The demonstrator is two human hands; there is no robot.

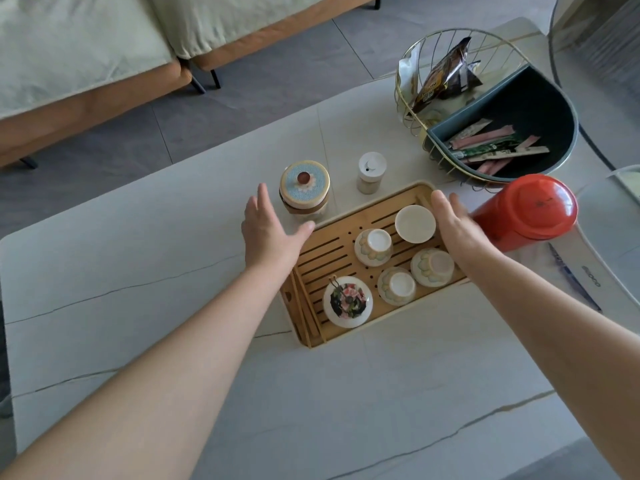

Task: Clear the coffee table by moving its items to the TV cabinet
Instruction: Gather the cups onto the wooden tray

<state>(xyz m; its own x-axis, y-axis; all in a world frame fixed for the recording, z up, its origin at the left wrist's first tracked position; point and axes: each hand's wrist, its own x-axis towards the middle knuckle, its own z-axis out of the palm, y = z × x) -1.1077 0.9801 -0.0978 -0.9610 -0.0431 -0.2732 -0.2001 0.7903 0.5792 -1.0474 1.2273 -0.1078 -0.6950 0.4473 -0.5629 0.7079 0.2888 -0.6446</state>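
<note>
Across the middle of the frame, your coffee table (pixel 138 341) is still fully loaded, so by the look of it the clearing has barely begun; the TV cabinet is nowhere in view. At upper right sits the wire snack basket (pixel 485 109) with its packets and sachets. Below it, at the right edge, stands the red thermos (pixel 523 213). At centre lies the bamboo tea tray (pixel 346 271), carrying a lidded bowl, a plain white cup and three upturned flowered cups. Just above the tray's upper-left end stand the lidded ceramic jar (pixel 304 192) and, to its right, a small white canister (pixel 370 173). All of this is left to move. Your left hand (pixel 270 233) is spread open and empty, thumb right at the tray's upper-left corner. Your right hand (pixel 457 230) is likewise flat and empty over the tray's right rim, beside the thermos. Neither grips anything yet; I judge you are about to lift the tray by its ends.
</note>
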